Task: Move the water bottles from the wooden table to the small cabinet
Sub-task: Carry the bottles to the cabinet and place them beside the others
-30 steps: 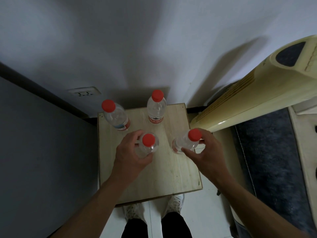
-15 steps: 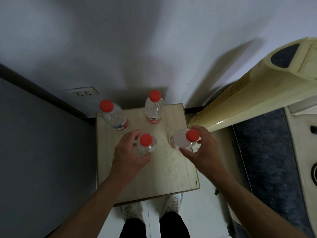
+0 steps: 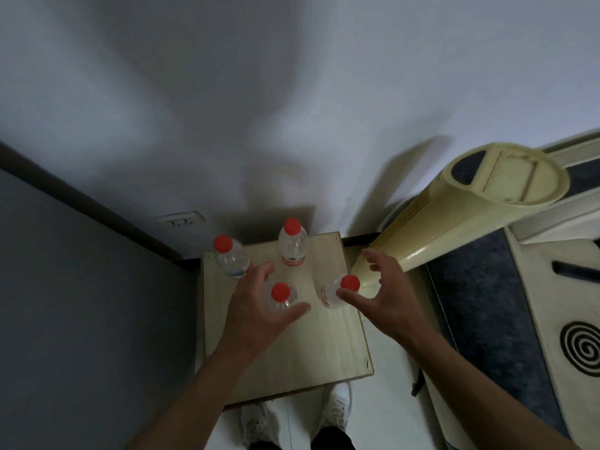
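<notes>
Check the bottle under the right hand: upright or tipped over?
Upright. The bottle stands on the wooden surface with its red cap pointing up; the right hand hovers over it, fingers spread.

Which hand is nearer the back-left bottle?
Left. The left hand has its fingertips just in front of the back-left bottle; the right hand is beyond the front-right bottle, farther away.
</notes>
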Motion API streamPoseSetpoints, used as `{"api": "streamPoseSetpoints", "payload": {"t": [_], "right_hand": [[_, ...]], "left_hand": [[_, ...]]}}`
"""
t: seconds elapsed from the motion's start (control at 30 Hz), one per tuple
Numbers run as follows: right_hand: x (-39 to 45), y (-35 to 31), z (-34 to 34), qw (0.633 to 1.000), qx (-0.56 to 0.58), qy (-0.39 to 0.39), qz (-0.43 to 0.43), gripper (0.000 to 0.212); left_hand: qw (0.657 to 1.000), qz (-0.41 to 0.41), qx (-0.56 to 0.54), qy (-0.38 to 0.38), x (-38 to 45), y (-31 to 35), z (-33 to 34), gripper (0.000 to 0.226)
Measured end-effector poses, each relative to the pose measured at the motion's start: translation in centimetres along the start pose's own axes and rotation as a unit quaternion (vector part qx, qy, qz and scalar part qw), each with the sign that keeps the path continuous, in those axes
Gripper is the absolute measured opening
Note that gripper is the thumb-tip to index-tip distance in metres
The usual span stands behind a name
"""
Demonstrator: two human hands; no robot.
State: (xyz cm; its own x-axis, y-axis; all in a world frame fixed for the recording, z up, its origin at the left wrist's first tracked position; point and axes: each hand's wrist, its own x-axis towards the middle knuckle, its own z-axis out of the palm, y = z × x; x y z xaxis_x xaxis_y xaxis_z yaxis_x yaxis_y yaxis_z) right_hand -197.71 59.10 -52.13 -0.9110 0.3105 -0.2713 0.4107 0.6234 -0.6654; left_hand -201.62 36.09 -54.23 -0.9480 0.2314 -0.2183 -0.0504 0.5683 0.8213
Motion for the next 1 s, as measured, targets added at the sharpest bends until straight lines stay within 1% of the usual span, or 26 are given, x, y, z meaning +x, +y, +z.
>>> {"api": "streamPoseSetpoints", "payload": {"t": [0.13, 0.23, 0.3, 0.47, 0.63, 0.8, 0.9, 1.0], "right_hand": [[-0.6, -4.5, -3.5, 1.0, -0.015, -0.013, -0.013, 0.069], [-1.2, -8.3, -6.7, 0.999, -0.036, -0.016, -0.029, 0.064], [-2.1, -10.7, -9.2, 0.998, -0.044, -0.003, -0.039, 0.062], [-4.1, -15.5, -15.5, 0.992, -0.053, 0.053, -0.101, 0.061], [-4.7, -19.2, -20.3, 0.984, -0.043, 0.09, -0.148, 0.061], [-5.1, -21.8, -23.8, 0.978, -0.033, 0.118, -0.17, 0.061], [-5.8, -22.5, -24.9, 0.969, -0.003, 0.151, -0.196, 0.052], [-5.8, -22.5, -25.2, 0.969, -0.002, 0.146, -0.197, 0.05]], "left_hand": [[0.999, 0.028, 0.015, 0.004, -0.2, 5.4, -2.6, 0.063], [0.998, 0.047, 0.018, 0.028, -0.1, 9.5, -4.4, 0.053], [0.997, 0.052, 0.044, 0.043, 0.1, 12.4, -5.9, 0.054], [0.991, 0.066, 0.093, 0.063, 0.3, 19.7, -10.7, 0.069], [0.988, 0.084, 0.108, 0.077, -0.5, 25.6, -15.5, 0.064], [0.982, 0.113, 0.111, 0.107, -0.9, 29.0, -18.0, 0.063], [0.988, 0.095, 0.061, 0.106, -1.2, 29.8, -18.7, 0.061], [0.988, 0.089, 0.049, 0.113, -1.4, 29.9, -19.3, 0.06]]}}
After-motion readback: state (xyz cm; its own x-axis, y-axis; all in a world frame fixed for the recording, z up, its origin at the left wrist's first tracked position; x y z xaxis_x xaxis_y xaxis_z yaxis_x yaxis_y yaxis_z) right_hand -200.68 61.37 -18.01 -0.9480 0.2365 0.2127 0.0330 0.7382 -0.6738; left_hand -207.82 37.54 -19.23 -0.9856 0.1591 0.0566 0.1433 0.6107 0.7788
